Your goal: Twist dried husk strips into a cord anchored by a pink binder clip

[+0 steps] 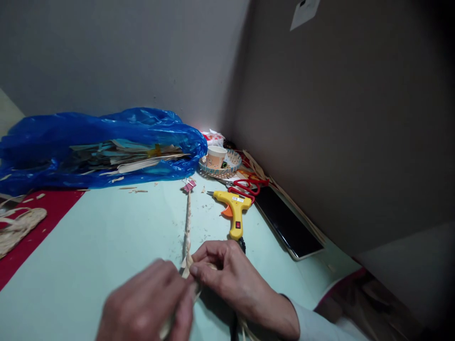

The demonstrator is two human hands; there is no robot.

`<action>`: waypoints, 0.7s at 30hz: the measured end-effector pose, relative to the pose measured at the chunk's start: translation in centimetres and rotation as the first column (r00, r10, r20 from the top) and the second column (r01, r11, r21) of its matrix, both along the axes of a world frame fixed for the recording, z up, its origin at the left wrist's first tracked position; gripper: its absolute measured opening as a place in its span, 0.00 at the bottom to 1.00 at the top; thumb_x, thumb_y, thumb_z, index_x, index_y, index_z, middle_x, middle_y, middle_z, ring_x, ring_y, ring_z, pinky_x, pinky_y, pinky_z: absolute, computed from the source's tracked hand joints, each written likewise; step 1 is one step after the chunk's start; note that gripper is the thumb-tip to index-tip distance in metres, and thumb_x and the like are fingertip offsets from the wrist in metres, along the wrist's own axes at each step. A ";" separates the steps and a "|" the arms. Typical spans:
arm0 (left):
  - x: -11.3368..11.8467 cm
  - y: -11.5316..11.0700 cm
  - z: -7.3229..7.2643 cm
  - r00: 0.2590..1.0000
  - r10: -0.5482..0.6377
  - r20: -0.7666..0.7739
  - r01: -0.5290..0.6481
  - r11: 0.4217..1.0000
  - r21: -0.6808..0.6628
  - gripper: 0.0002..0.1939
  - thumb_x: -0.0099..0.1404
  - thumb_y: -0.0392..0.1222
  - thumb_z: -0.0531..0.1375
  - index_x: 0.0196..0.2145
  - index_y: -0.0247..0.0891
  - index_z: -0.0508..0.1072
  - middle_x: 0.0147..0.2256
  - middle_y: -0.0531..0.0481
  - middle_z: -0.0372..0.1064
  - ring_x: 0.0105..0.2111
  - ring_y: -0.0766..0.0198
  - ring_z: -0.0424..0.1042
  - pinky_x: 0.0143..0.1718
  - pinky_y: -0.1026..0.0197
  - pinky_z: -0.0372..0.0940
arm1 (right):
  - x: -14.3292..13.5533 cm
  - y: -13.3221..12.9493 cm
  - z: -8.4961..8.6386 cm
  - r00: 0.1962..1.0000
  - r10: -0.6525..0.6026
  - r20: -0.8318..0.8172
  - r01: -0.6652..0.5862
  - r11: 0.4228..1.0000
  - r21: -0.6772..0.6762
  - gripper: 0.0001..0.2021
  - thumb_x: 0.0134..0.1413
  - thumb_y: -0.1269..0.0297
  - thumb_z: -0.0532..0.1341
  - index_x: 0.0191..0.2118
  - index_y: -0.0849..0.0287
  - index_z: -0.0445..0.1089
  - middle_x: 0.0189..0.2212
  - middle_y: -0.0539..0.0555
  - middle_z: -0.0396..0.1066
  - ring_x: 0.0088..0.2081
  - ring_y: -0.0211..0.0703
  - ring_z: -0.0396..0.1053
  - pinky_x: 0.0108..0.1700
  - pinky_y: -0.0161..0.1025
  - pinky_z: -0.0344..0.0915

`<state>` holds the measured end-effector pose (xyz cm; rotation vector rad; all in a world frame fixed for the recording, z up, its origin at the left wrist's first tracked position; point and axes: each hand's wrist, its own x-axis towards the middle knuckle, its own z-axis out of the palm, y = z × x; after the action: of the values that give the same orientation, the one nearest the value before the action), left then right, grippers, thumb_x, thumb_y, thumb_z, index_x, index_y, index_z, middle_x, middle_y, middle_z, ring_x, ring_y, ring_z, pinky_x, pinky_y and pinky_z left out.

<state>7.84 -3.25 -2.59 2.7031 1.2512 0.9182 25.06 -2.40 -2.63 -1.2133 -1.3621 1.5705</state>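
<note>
A pale braid of flat plant strips [188, 222] runs toward me down the middle of the table, its far end in a pink binder clip [189, 185]. My right hand [231, 274] pinches the near end of the braid between thumb and fingers. Just left of it and nearer to me, my left hand [145, 303] is closed, with a pale strip showing below it; motion blurs this hand. Loose strips hang under both hands. Beyond my right hand lies a yellow glue gun [235, 208] with an orange trigger.
A blue plastic bag [106, 125] of dried strips lies against the back wall. Right of it are a woven tray [232, 166] holding a paper cup [216, 157], red-handled scissors [245, 187] and a tablet [287, 220]. A woven sandal [23, 227] sits at far left.
</note>
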 end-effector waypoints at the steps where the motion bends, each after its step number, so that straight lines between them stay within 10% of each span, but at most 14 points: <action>1: -0.2 0.5 0.6 0.993 0.086 0.085 -0.068 0.979 -0.190 0.13 0.66 0.39 0.52 0.24 0.40 0.68 0.23 0.51 0.67 0.25 0.63 0.69 0.29 0.61 0.62 | 0.1 0.0 -0.1 0.999 0.002 -0.035 -0.002 1.000 -0.007 0.06 0.52 0.68 0.60 0.31 0.65 0.72 0.22 0.50 0.68 0.22 0.31 0.56 0.24 0.30 0.51; 4: -0.3 2.0 1.5 0.924 0.261 0.280 0.064 0.616 -0.785 0.11 0.64 0.50 0.56 0.34 0.41 0.70 0.30 0.51 0.72 0.32 0.61 0.72 0.33 0.62 0.65 | 0.2 0.0 -0.2 0.993 0.011 -0.119 -0.010 1.000 0.004 0.07 0.53 0.67 0.59 0.31 0.65 0.72 0.23 0.52 0.71 0.23 0.33 0.59 0.27 0.31 0.54; 7: 0.3 2.8 1.1 0.842 0.318 0.436 0.375 0.237 -0.896 0.13 0.61 0.52 0.59 0.34 0.38 0.68 0.24 0.56 0.66 0.18 0.71 0.63 0.21 0.67 0.59 | 0.4 0.0 -0.1 0.991 0.019 -0.134 -0.012 0.999 0.052 0.06 0.53 0.68 0.59 0.32 0.64 0.73 0.24 0.53 0.72 0.25 0.35 0.64 0.30 0.32 0.57; 9: 0.6 2.9 0.6 0.815 0.366 0.448 0.423 0.152 -0.893 0.14 0.61 0.52 0.59 0.32 0.37 0.68 0.23 0.58 0.63 0.13 0.77 0.47 0.14 0.69 0.45 | 0.4 -0.1 0.0 0.994 0.022 -0.104 -0.013 0.997 0.081 0.07 0.54 0.69 0.58 0.32 0.64 0.73 0.24 0.53 0.73 0.27 0.37 0.66 0.30 0.32 0.58; 12: 0.7 2.7 0.2 0.836 0.371 0.405 0.355 0.197 -0.914 0.15 0.60 0.53 0.59 0.29 0.37 0.68 0.22 0.58 0.61 0.15 0.76 0.44 0.15 0.68 0.41 | 0.4 -0.3 0.1 0.999 0.033 -0.021 -0.031 0.994 0.106 0.08 0.56 0.70 0.55 0.33 0.63 0.73 0.25 0.54 0.75 0.28 0.37 0.68 0.32 0.32 0.60; 17: 0.3 2.2 0.3 0.920 0.275 0.278 0.125 0.467 -0.875 0.18 0.62 0.54 0.55 0.24 0.37 0.67 0.23 0.57 0.56 0.25 0.67 0.55 0.26 0.66 0.52 | 0.5 -0.8 0.6 0.980 0.025 0.199 -0.059 0.985 0.165 0.10 0.58 0.67 0.55 0.30 0.63 0.72 0.26 0.53 0.75 0.26 0.35 0.66 0.29 0.31 0.59; 21: 0.4 1.9 0.1 0.938 0.280 0.205 0.059 0.454 -0.889 0.17 0.62 0.55 0.54 0.26 0.38 0.67 0.25 0.55 0.59 0.27 0.64 0.57 0.28 0.64 0.53 | 1.0 -1.2 1.1 0.913 0.000 0.408 -0.111 0.962 0.248 0.11 0.59 0.68 0.55 0.28 0.61 0.71 0.23 0.49 0.71 0.25 0.33 0.62 0.28 0.30 0.55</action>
<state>8.28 -1.33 -2.47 1.5548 1.3114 0.4363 26.08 -3.58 -1.51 -1.3868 -1.8221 1.1559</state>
